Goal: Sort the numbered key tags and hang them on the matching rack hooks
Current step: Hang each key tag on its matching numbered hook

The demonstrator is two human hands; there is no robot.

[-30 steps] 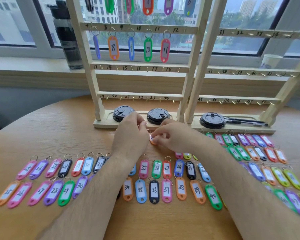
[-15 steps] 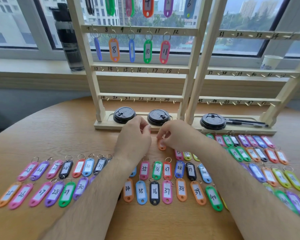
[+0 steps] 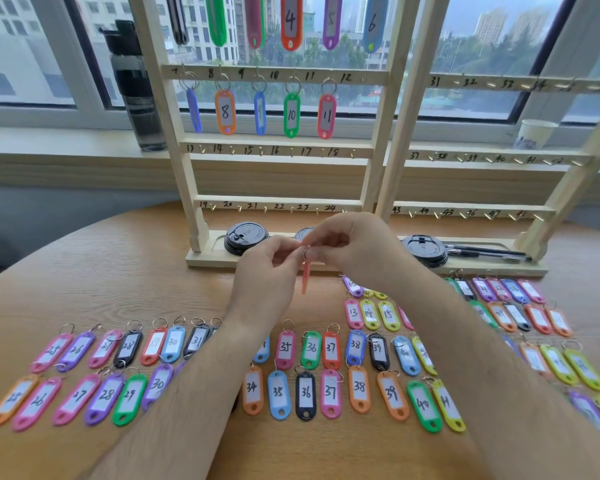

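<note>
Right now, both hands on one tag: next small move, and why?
Probably lift the orange tag to hook 12: left hand and right hand hold it by its ring, and that hook is bare beside hung tag 11. Its number is edge-on, unreadable, so check first.

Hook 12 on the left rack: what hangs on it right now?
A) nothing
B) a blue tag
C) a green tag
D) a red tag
A: hook 12 is bare, while tag 11 hangs on the hook just left of it.
</note>
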